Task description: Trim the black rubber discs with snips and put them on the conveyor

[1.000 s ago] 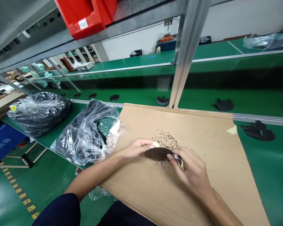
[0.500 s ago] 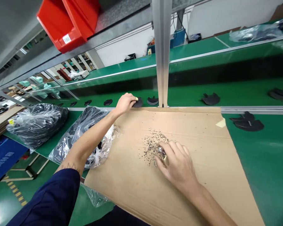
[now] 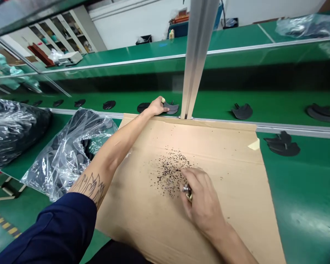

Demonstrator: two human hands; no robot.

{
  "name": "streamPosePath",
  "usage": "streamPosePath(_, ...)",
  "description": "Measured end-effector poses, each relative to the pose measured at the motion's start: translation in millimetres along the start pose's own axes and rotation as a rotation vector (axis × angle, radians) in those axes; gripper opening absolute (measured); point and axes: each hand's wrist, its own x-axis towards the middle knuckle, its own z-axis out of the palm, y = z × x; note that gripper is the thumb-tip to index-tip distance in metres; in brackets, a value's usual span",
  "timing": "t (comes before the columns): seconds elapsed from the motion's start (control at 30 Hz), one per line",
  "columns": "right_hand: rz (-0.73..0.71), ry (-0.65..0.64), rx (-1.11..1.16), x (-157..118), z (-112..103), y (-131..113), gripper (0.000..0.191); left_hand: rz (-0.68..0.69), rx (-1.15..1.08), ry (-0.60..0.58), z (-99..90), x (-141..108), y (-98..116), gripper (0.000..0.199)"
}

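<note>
My left hand [image 3: 156, 106] reaches out to the green belt at the back, its thumb and fingers closed on the edge of a dark, curved, flat piece [image 3: 172, 107]. One fingertip wears a pale yellow cover. Just left of that hand lies a similar black piece [image 3: 143, 107]. My right hand [image 3: 202, 194] is curled around a small shiny metal tool [image 3: 186, 189], mostly hidden in the palm, so its exact kind is unclear. It is low over a cardboard sheet [image 3: 233, 183], beside a scatter of tiny black scraps [image 3: 170, 170].
An upright aluminium post [image 3: 195, 58] stands right of my left hand. More dark pieces lie along the belt [image 3: 242, 111] and on the green table [image 3: 282, 143]. An open plastic bag [image 3: 66, 154] with black parts and a fuller bag [image 3: 13, 128] are at left.
My left hand has moved right, from one dark piece to the piece nearer the post. The right hand stays by the scraps with its tool. The view has shifted.
</note>
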Motion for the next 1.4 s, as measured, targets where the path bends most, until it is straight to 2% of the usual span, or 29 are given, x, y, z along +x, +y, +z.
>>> streamPosePath(0.1, 0.025, 0.023, 0.002, 2, 0, 5, 0.065, -0.012, -0.125, 0.052, -3.8, -6, 1, 0.024)
streamPosePath(0.2, 0.059, 0.052, 0.023, 4, -1, 8, 0.063, 0.004, -0.219, 0.120, -23.4, -23, 5, 0.019)
streamPosePath(0.27, 0.100, 0.070, 0.087, 6, -1, 9, 0.058, 0.022, -0.277, 0.164, -41.0, -45, 9, 0.018)
streamPosePath(0.33, 0.189, 0.105, 0.189, 9, 0, 7, 0.051, 0.097, -0.380, 0.165, -56.3, -79, 12, 0.021)
streamPosePath(0.4, 0.338, 0.146, 0.280, 12, 1, 4, 0.051, 0.265, -0.505, 0.067, -63.5, -123, 11, 0.027)
streamPosePath(0.47, 0.466, 0.160, 0.368, 17, 3, 1, 0.049, 0.401, -0.549, -0.105, -60.4, -173, 10, 0.032)
streamPosePath(0.53, 0.528, 0.146, 0.436, 20, 3, -3, 0.036, 0.418, -0.578, -0.244, -51.4, -219, 8, 0.034)
streamPosePath(0.57, 0.538, 0.121, 0.463, 21, 2, -5, 0.028, 0.403, -0.598, -0.275, -47.4, -238, 7, 0.034)
streamPosePath(0.67, 0.524, 0.011, 0.530, 24, 0, -8, 0.019, 0.455, -0.568, -0.355, -49.9, -271, 0, 0.029)
streamPosePath(0.73, 0.528, -0.029, 0.556, 24, 0, -7, 0.021, 0.526, -0.373, -0.383, -67.3, -272, -10, 0.025)
streamPosePath(0.8, 0.553, -0.018, 0.563, 25, 1, -5, 0.022, 0.490, -0.021, -0.288, -93.3, -263, -27, 0.021)
streamPosePath(0.83, 0.569, -0.008, 0.564, 25, 1, -3, 0.023, 0.398, 0.181, -0.178, -107.0, -256, -38, 0.021)
streamPosePath(0.87, 0.584, 0.001, 0.567, 25, 1, -2, 0.023, 0.250, 0.374, -0.050, -119.7, -249, -51, 0.022)
streamPosePath(0.97, 0.617, 0.012, 0.578, 24, 0, 0, 0.023, 0.066, 0.533, 0.071, -145.8, -231, -93, 0.025)
streamPosePath(1.07, 0.623, 0.012, 0.589, 23, -1, -2, 0.022, -0.062, 0.623, 0.144, -151.3, -215, -127, 0.031)
streamPosePath(1.13, 0.620, 0.000, 0.598, 23, -2, -4, 0.022, -0.119, 0.664, 0.168, -149.0, -204, -141, 0.039)
streamPosePath(1.23, 0.629, -0.015, 0.609, 23, -1, -6, 0.021, -0.170, 0.707, 0.174, -144.9, -186, -150, 0.051)
streamPosePath(1.33, 0.657, -0.002, 0.623, 23, -1, -8, 0.021, -0.174, 0.745, 0.165, -141.4, -175, -154, 0.048)
streamPosePath(1.4, 0.679, -0.002, 0.642, 23, -1, -9, 0.021, -0.129, 0.769, 0.136, -139.6, -176, -153, 0.043)
